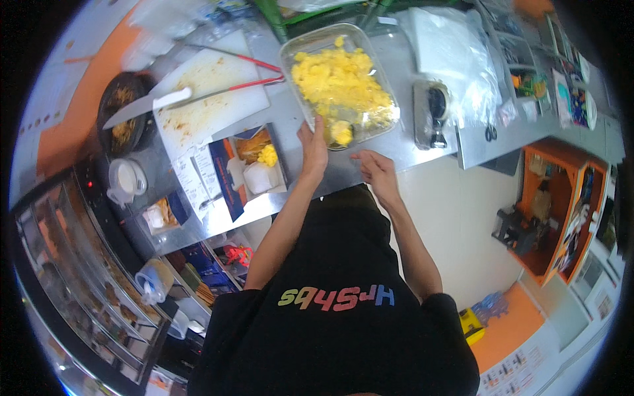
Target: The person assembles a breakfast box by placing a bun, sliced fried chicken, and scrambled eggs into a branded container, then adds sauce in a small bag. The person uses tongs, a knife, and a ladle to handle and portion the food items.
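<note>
A clear rectangular tray (pixel 389 92) of yellow scrambled egg (pixel 340 76) sits near the front edge of the metal counter. At its near left corner, my left hand (pixel 314 150) has its fingers against the rim, gripping it. A small round scoop (pixel 341 133) with egg in it rests inside the tray's near end; its handle cannot be made out. My right hand (pixel 378 173) is just off the near right side of the tray, fingers curled in; anything within them is hidden. Left of my left hand stands an open takeaway box (pixel 282 175) with browned food, egg and a white portion.
A white cutting board (pixel 231 56) carries red-handled tongs (pixel 257 80) and a knife (pixel 173 99). Farther left are a dark pan (pixel 109 99), a white cup (pixel 125 179) and another food box (pixel 162 214). Plastic bags (pixel 449 53), a dark-lidded container (pixel 432 115) and scissors (pixel 491 133) lie right.
</note>
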